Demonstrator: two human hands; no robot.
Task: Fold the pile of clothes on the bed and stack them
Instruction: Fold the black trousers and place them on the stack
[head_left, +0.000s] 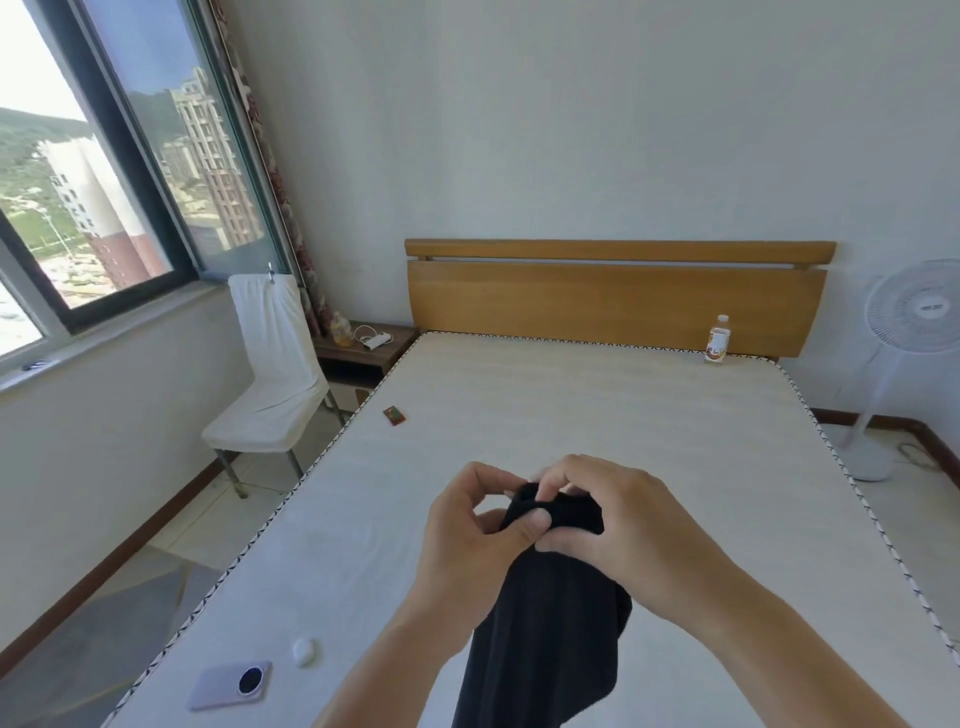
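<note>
— Where's the black garment (550, 639)?
— Held up over the bed's (519, 415) near edge, hanging down.
— The hands?
— Left hand (467, 540) and right hand (613, 514) both pinch its top edge, close together

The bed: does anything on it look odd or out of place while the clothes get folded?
A few stray things lie on the bare mattress: a drink bottle upright by the headboard, a small red packet near the left edge, and a phone and white case close by. Both hands hold one black garment.
</note>
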